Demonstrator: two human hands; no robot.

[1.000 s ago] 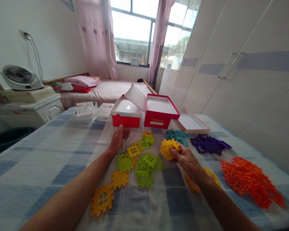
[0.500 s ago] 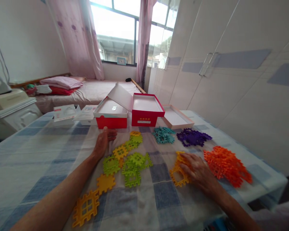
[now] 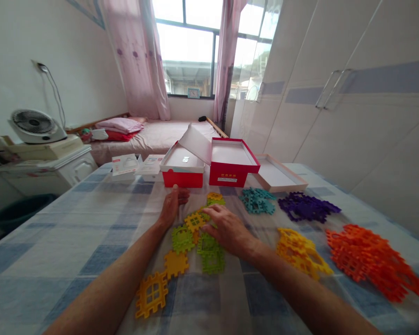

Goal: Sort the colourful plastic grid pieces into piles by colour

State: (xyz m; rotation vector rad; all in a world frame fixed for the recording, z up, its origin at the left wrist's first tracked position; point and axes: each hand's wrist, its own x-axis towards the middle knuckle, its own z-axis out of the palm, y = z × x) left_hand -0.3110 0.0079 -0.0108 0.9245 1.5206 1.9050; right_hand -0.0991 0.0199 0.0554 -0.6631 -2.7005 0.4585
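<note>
Right of centre in my frame, I have the right hand (image 3: 230,228) over green tiles (image 3: 212,263), its fingertips near a windowed yellow tile (image 3: 194,222); I cannot tell whether it grips anything. Left of centre, the left hand (image 3: 172,205) stands loosely spread, thumb up, near the red box (image 3: 183,179). A yellow pile (image 3: 300,251) and an orange pile (image 3: 373,260) lie lower right.
</note>
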